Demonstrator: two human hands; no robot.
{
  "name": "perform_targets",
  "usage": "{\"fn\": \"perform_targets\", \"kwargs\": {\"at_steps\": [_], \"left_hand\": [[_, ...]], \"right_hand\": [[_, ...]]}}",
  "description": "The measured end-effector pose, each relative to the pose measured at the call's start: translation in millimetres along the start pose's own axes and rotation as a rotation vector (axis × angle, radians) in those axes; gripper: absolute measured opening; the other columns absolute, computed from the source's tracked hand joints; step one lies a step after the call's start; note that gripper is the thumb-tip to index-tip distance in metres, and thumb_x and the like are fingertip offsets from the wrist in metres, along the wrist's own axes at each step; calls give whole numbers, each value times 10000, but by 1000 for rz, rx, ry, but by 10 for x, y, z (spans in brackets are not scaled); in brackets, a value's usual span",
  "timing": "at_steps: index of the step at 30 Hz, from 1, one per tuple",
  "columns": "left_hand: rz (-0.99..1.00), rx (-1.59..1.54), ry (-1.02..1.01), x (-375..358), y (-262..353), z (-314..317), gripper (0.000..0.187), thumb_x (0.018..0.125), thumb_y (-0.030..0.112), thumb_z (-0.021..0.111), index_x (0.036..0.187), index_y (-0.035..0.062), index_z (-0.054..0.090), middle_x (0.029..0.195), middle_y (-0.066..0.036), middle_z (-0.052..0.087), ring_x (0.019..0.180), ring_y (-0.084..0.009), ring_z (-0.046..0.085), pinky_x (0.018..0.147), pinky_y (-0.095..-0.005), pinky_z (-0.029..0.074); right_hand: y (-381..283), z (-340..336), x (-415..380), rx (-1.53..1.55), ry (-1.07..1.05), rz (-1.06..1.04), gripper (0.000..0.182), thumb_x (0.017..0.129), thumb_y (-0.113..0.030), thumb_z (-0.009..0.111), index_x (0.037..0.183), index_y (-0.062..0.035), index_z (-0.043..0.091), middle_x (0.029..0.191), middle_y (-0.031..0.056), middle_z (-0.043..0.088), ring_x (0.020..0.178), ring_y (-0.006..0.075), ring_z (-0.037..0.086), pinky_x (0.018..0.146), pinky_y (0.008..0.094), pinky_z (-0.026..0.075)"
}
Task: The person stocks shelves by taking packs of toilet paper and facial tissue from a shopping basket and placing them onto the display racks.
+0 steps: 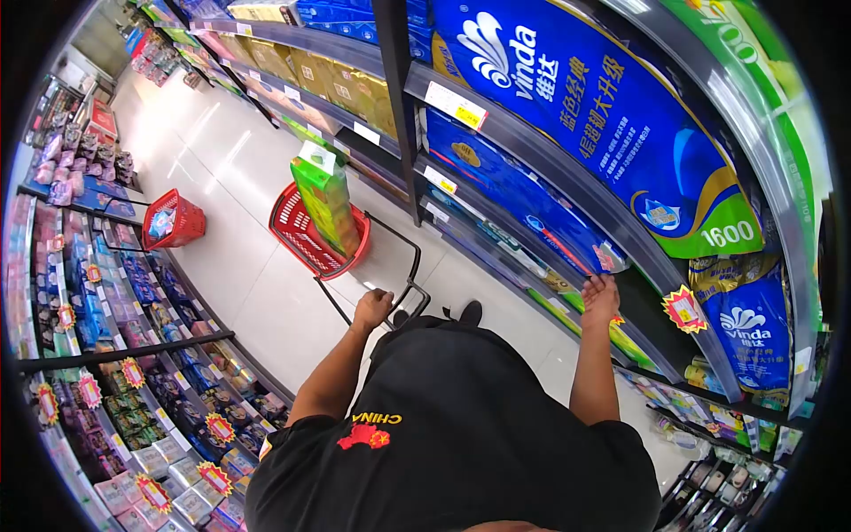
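My left hand [373, 308] is closed on the black handle [411, 285] of a red shopping basket [292, 232] on the floor. A tall green packet [324, 199] stands tilted in that basket. On the other side, my right hand [600, 301] is raised at the shelf, its fingertips at the lower end of a blue tissue pack [523, 199] lying on a middle shelf. Whether its fingers grip the pack cannot be made out. Above it lies a large blue Vinda pack [576, 106].
A second red basket [177, 220] with something inside stands farther off at the left. Shelves of small packets [142, 310] line the left side. Tissue shelves [496, 106] with price tags run along the right. Pale tiled floor [222, 284] lies between.
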State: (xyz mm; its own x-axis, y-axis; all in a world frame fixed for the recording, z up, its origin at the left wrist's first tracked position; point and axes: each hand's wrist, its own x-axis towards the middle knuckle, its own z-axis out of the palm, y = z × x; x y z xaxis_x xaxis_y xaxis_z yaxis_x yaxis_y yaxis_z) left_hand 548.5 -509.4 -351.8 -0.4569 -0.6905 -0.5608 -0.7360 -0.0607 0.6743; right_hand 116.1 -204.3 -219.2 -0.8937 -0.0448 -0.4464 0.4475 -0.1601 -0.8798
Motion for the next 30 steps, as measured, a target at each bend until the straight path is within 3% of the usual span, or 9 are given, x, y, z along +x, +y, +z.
{"fn": "perform_targets", "kwargs": {"at_steps": [3, 5, 7, 9, 16, 21, 24, 27, 30], "left_hand": [[31, -285, 61, 59, 547, -116, 301, 956, 294, 572, 950, 3, 647, 797, -71, 661, 695, -148, 630, 580, -287, 490], [208, -293, 126, 205, 934, -266, 299, 964, 309, 573, 928, 18, 636, 785, -46, 636, 675, -127, 599, 560, -267, 460], [201, -241, 206, 422, 1331, -425, 338, 923, 291, 623, 1018, -30, 672, 813, -94, 665, 758, -167, 623, 719, -305, 508], [316, -359, 306, 546, 1832, -542, 374, 921, 317, 627, 1076, -21, 667, 866, -115, 682, 811, -194, 633, 760, -323, 507], [512, -97, 563, 668, 3360, -762, 530, 892, 369, 632, 1246, -22, 571, 1204, -222, 585, 1134, -317, 569, 969, -383, 445], [758, 84, 674, 861, 3761, -680, 497, 875, 292, 639, 1254, -7, 523, 1226, -244, 534, 1154, -417, 509, 992, -438, 422], [736, 132, 688, 1000, 3863, -646, 465, 836, 227, 685, 1236, 30, 552, 1170, -241, 568, 1088, -436, 512, 928, -464, 445], [982, 194, 823, 1134, 3938, -635, 364, 839, 200, 675, 1158, 36, 610, 1138, -239, 609, 1058, -429, 537, 901, -468, 464], [1041, 69, 815, 1216, 3973, -612, 413, 807, 212, 697, 1164, 29, 597, 1180, -244, 599, 1023, -441, 560, 874, -484, 478]], "right_hand": [[-155, 174, 79, -2, 82, -13, 253, 965, -343, 521, 893, -108, 577, 757, 31, 633, 615, 135, 616, 528, 252, 495], [-193, 181, 205, -25, 81, 18, 268, 969, -345, 509, 871, -106, 579, 747, 28, 626, 607, 132, 609, 526, 253, 497], [-218, 231, 211, -24, 88, 57, 254, 968, -337, 507, 867, -115, 577, 730, 15, 614, 587, 115, 593, 513, 253, 495], [-217, 235, 235, -39, 89, 85, 239, 964, -326, 515, 867, -117, 579, 720, 11, 610, 574, 107, 584, 508, 254, 494], [-342, 134, 254, -36, 2, 105, 212, 952, -323, 564, 982, -113, 579, 755, 23, 634, 608, 114, 598, 547, 266, 501], [-452, 1, 317, 47, 7, -35, 281, 980, -304, 537, 1196, -125, 527, 1034, 46, 659, 820, 131, 631, 641, 277, 513], [-563, 48, 251, 22, -18, -163, 321, 986, -281, 532, 1255, -108, 513, 1137, 59, 633, 881, 148, 627, 693, 294, 522], [-626, 146, 172, -3, 6, -233, 381, 970, -273, 562, 1288, -72, 505, 1196, 86, 610, 939, 180, 628, 776, 311, 522], [-618, 241, 96, -256, 7, -344, 452, 961, -275, 566, 1326, -20, 490, 1270, 122, 576, 1019, 215, 616, 843, 315, 505]]}}
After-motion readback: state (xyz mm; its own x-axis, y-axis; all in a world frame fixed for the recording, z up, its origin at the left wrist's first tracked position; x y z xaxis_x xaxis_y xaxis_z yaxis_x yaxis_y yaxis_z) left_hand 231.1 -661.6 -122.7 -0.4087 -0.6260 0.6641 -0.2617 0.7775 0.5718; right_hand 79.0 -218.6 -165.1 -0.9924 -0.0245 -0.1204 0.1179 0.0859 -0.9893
